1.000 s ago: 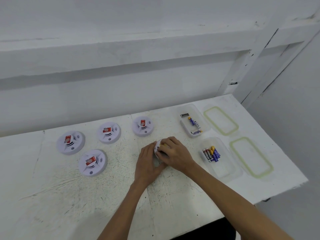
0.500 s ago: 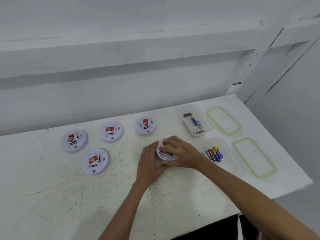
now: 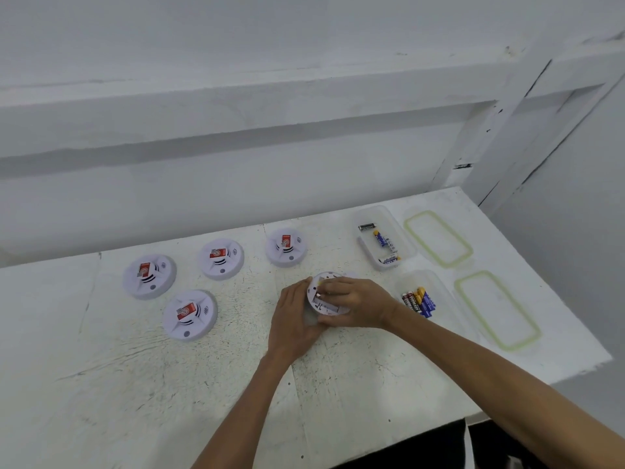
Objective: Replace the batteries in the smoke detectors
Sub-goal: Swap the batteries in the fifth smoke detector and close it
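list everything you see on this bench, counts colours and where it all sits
face-up smoke detectors: 4, white with red labels, left half of the table
held smoke detector: 1, white, underside up, table centre, between both hands
far container: 1, clear, right of centre, towards the wall
loose batteries: about 4, black, blue, silver, in the far container
near container: 1, clear, just right of the hands
grouped batteries: count unclear, red-black and blue-gold, in the near container
lids: 2, clear with green seals, right of the containers
table: 1, white, scuffed
left hand: 1, grips the held detector's left edge
right hand: 1, fingers curled over its top
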A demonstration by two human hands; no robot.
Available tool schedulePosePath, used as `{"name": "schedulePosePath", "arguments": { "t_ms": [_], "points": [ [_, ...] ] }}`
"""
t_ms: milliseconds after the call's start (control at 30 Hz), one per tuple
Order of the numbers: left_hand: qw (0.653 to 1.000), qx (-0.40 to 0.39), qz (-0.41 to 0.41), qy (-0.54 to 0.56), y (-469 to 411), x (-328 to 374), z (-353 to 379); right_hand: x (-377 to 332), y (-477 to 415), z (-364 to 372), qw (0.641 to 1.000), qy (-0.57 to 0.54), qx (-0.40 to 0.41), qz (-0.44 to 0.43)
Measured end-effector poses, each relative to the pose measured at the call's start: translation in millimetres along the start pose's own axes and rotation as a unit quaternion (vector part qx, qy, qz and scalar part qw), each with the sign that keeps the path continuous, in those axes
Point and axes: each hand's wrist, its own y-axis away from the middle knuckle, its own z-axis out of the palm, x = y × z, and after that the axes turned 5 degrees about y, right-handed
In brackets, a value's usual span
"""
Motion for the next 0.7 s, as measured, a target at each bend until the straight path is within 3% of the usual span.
{"name": "schedulePosePath", "arguments": {
  "t_ms": [67, 167, 333, 467, 567, 700],
  "points": [
    [1.0, 0.013, 0.0, 0.017, 1, -2, 1, -6, -2, -11, 0.993, -0.057, 0.007, 0.103],
    [0.999, 0.024, -0.002, 0.037, -1, 0, 5, -3, -11, -26, 0.964, -0.122, 0.08, 0.223],
    [0.999, 0.013, -0.026, 0.028, 0, 1, 4, 44, -33, -53, 0.866, -0.109, 0.196, 0.447],
    [0.999, 0.025, -0.005, 0.034, 1, 5, 2, 101, -39, -56, 0.847, -0.027, 0.02, 0.531],
    [0.999, 0.028, 0.043, -0.006, 0, -1, 4, 119, -45, -51, 0.845, 0.03, -0.122, 0.52],
    [0.998, 0.027, 0.056, -0.016, -3, -2, 6, 127, -58, -40, 0.845, 0.098, -0.206, 0.483]
  ]
}}
